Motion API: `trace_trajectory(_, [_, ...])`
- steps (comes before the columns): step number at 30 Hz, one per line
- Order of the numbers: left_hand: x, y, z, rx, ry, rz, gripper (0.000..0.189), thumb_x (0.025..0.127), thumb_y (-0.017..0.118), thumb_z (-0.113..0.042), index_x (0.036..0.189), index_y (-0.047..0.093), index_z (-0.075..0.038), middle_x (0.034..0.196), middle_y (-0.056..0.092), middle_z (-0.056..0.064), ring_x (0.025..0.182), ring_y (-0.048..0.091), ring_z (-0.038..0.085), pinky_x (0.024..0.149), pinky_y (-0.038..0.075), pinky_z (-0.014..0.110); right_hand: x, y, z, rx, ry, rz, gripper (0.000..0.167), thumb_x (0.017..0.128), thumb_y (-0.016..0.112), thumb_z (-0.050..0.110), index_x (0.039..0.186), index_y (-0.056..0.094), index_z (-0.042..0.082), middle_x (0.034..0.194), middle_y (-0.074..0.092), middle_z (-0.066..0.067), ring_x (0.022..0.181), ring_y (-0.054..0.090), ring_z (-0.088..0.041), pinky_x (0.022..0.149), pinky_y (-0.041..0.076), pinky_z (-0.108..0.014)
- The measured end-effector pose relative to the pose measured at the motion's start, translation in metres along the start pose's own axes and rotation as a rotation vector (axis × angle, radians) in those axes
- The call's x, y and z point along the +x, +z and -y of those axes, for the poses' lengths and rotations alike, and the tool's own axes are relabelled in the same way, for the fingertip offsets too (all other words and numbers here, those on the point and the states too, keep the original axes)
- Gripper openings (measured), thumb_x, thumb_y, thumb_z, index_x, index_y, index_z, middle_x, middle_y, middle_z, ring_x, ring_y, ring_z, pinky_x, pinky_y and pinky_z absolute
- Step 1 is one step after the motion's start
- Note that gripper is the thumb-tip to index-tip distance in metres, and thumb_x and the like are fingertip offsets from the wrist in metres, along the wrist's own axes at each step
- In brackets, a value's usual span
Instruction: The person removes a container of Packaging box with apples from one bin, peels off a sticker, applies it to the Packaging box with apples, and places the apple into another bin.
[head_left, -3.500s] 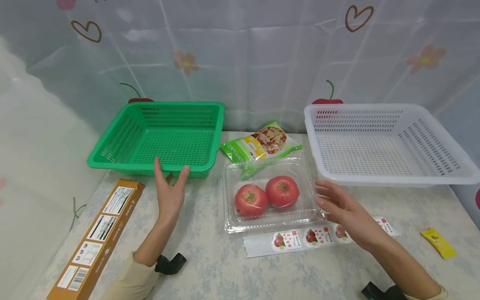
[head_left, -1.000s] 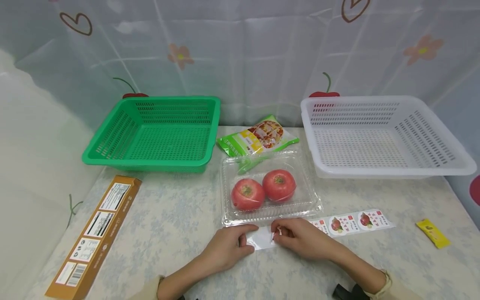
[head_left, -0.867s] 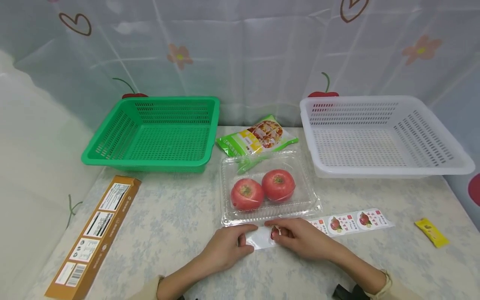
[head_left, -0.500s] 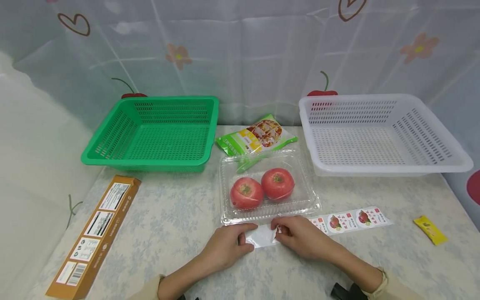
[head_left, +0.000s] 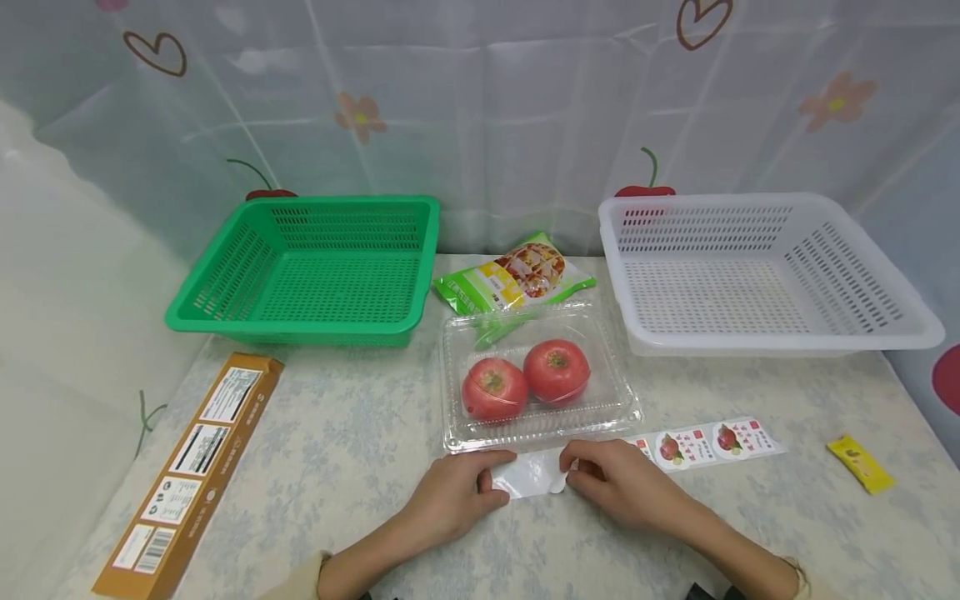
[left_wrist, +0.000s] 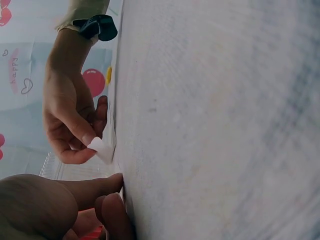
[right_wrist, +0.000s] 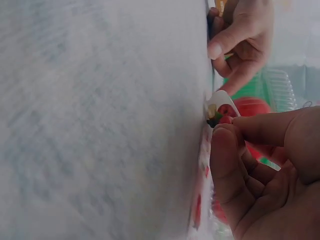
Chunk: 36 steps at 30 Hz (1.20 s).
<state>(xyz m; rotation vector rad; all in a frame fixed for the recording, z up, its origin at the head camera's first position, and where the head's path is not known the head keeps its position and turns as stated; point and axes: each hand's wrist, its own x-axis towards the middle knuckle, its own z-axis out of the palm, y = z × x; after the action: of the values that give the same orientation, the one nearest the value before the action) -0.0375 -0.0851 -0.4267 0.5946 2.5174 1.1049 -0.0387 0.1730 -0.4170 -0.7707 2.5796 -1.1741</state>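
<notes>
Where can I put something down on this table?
Try the bare cloth in front of the green basket, between the brown box and clear box. A smaller patch lies between the sticker strip and yellow packet. It's crowded around the hands, left and right, near the clear box.
</notes>
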Motion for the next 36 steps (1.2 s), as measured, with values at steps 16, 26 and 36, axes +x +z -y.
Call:
trace_trajectory(16, [-0.002, -0.002, -0.003, 0.018, -0.001, 0.009, 0.044, 0.083, 0.077, -0.01, 0.126, 0.068, -0.012, 0.064, 0.05, -0.015, 0.058, 0.045, 0.0, 0.059, 0.041, 0.021, -0.02, -0.03, -0.001, 0.035, -0.004, -0.016, 0.026, 0.088, 0.066, -0.001, 0.093, 0.066, 0.024, 0.069, 0.052, 0.018, 0.059, 0.048, 0.0, 0.054, 0.044, -0.022])
trace_trajectory(26, [-0.001, -0.001, -0.003, 0.008, -0.01, 0.014, 0.043, 0.084, 0.077, -0.01, 0.126, 0.068, -0.012, 0.064, 0.05, -0.014, 0.058, 0.044, 0.001, 0.057, 0.04, 0.021, -0.025, -0.038, -0.001, 0.06, -0.014, -0.002, 0.019, 0.092, 0.066, 0.003, 0.094, 0.066, 0.022, 0.075, 0.058, 0.011, 0.067, 0.053, -0.003, 0.057, 0.046, -0.023])
trace_trajectory(36, [-0.002, -0.001, -0.003, 0.012, -0.014, 0.008, 0.043, 0.083, 0.078, -0.01, 0.126, 0.068, -0.012, 0.065, 0.05, -0.014, 0.058, 0.044, 0.0, 0.055, 0.04, 0.021, -0.028, -0.043, 0.002, 0.041, 0.009, -0.009, 0.02, 0.092, 0.067, 0.003, 0.093, 0.065, 0.024, 0.074, 0.059, 0.01, 0.066, 0.053, -0.003, 0.058, 0.046, -0.023])
